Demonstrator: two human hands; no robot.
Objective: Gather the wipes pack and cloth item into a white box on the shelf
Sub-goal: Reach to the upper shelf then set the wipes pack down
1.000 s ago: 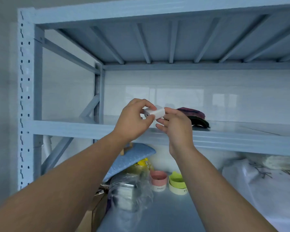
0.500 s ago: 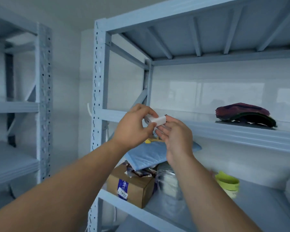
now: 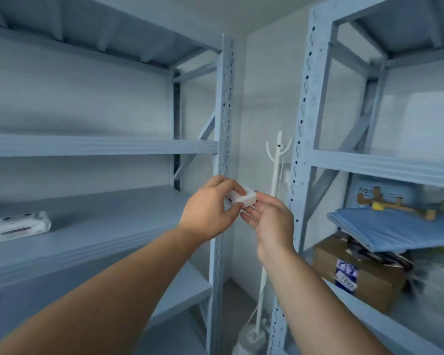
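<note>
White and hard-looking, a small block sits between the person's two hands, close in front of the pale-blue upright post. The left hand pinches it, fingers curled over the top and the thumb under. The right hand keeps its fingers nearly straight, the tips touching the block's underside and end, steadying it rather than gripping.

Well to the left of the post and further back, the wipes pack lies flat on the shelf, untouched. To the right of the post, a cardboard box sits on the other rack with a blue folded sheet on top. Just right of the post and behind the hands, a white stand rises against the far wall.

I'd say the gathering has barely begun. The person faces the pack with both hands busy on the block, which looks too small to hold it. No cloth item I could name, and no white box of the right size, is in sight. The next move calls for freeing a hand, then reaching left past the post to take the pack by its long sides.
</note>
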